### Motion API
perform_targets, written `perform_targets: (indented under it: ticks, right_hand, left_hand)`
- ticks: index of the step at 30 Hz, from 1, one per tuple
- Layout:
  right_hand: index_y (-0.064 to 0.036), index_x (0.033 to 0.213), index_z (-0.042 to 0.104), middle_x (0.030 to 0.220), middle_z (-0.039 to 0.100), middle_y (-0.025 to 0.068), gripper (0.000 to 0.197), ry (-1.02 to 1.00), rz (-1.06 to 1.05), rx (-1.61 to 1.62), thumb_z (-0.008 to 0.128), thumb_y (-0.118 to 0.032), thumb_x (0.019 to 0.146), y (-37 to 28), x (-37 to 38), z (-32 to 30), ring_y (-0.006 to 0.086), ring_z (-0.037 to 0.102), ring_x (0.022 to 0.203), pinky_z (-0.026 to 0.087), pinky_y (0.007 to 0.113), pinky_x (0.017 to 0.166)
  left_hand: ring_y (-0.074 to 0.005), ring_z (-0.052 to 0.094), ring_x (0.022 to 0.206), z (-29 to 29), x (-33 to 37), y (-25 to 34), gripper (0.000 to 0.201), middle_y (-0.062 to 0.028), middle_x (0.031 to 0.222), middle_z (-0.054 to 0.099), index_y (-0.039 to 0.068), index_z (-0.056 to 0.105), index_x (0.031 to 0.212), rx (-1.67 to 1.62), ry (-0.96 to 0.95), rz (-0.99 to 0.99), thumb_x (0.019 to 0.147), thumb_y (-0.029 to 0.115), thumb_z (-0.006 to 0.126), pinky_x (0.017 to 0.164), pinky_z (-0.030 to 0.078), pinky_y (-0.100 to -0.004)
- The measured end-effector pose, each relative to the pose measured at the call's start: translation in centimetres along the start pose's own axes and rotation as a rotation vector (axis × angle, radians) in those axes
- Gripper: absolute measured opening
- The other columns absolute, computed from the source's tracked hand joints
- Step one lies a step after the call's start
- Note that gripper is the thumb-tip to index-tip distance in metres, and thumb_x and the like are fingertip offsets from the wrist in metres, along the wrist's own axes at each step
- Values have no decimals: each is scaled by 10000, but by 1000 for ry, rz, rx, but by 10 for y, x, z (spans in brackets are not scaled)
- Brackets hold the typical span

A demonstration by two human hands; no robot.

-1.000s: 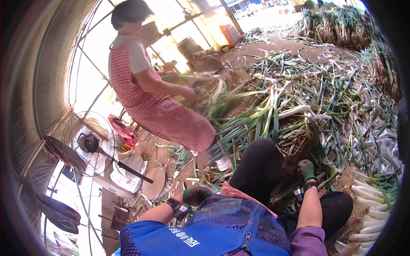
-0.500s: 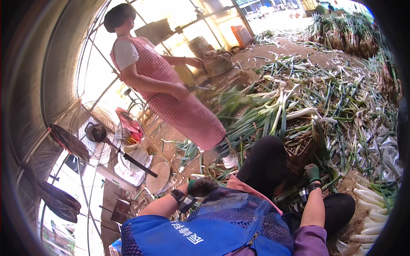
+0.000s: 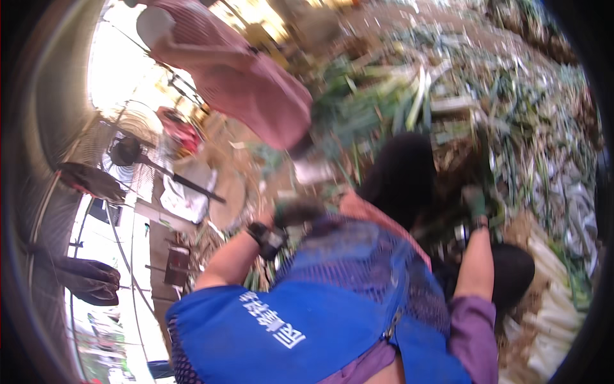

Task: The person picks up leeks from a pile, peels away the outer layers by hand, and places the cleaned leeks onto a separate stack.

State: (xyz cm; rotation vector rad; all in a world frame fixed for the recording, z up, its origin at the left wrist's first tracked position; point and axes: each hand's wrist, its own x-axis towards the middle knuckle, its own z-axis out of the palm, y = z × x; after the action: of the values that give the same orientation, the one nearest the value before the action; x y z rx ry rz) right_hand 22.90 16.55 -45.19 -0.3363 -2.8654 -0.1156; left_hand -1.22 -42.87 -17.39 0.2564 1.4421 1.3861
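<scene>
My left hand, in a dark glove with a green cuff, is at my left side beside the blue mesh vest; motion smears its fingers. Further right, beyond my bent knee, my right hand in a green glove looks closed near the leafy heap. What it grips, if anything, is too blurred to make out. Long green onions with white stalks lie in a pile ahead of my knees. Trimmed white stalks are laid in a row at my right.
A person in a pink apron stands ahead on the left. Nearby are a standing fan and a white bag. Loose leaves cover the ground to the right. Dark shoes or cloths hang along the left wall.
My view has tilted downward and blurred, so the scene sits higher in the picture. Both my hands stay near the same places beside my body.
</scene>
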Motion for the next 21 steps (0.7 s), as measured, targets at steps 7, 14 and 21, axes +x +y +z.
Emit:
perform_targets:
  ticks: [7, 14, 21]
  right_hand:
    - [-118, 908, 625, 828, 633, 75, 195, -96, 691, 1291, 720, -148, 740, -30, 16, -75, 245, 626, 711, 518, 348, 617]
    - [-121, 951, 596, 734, 577, 29, 159, -217, 1099, 1467, 662, -214, 840, -44, -11, -107, 156, 573, 540, 451, 300, 464]
    - [-113, 955, 593, 708, 568, 15, 160, -257, 1087, 1428, 649, -220, 850, -47, -13, -112, 143, 566, 535, 431, 274, 466]
  left_hand:
    - [-190, 602, 931, 63, -2, 30, 265, -75, 1001, 635, -12, 604, 1047, -141, -154, 48, 848, 162, 609, 873, 462, -309]
    - [-139, 561, 813, 79, -1, 34, 79, -33, 912, 570, 36, 561, 936, -13, -234, 65, 868, 74, 550, 757, 486, -268]
    - [-163, 614, 934, 45, 34, -3, 231, -68, 996, 625, 36, 678, 1024, 634, -294, 170, 833, -76, 615, 805, 526, -275]
